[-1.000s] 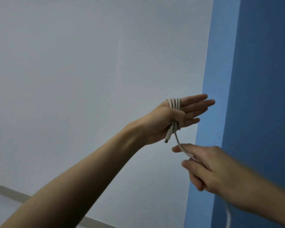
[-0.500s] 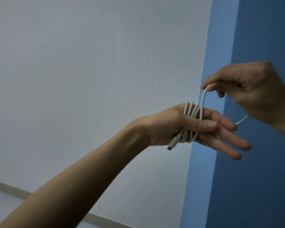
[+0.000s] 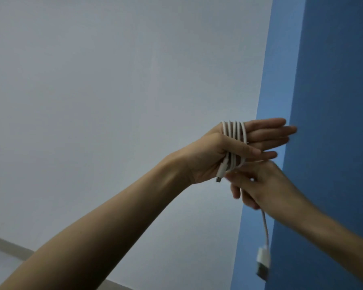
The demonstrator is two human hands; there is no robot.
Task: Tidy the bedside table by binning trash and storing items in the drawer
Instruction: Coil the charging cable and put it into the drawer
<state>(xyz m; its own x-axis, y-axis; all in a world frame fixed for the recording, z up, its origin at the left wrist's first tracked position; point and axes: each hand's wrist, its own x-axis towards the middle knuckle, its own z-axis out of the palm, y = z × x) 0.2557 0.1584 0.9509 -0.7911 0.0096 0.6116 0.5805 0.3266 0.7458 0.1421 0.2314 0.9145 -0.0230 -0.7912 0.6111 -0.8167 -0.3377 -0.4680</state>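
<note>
A white charging cable (image 3: 234, 133) is wound in several loops around the straight fingers of my left hand (image 3: 210, 155), which is raised in front of the wall. The left thumb pins the loops against the palm, and the cable's small connector (image 3: 219, 178) sticks out below the thumb. Just beneath, my right hand (image 3: 266, 186) grips the free stretch of the cable with curled fingers. The loose end hangs down from it and ends in a USB plug (image 3: 262, 263), blurred. The bedside table, drawer and bin are out of view.
A white wall (image 3: 113, 80) fills the left and middle of the view. A blue wall (image 3: 333, 101) stands at the right, close behind the hands. A pale skirting strip (image 3: 8, 245) runs along the lower left.
My right hand has come down from above the left hand to below it, laying another loop of cable round the fingers. The USB plug now dangles in view.
</note>
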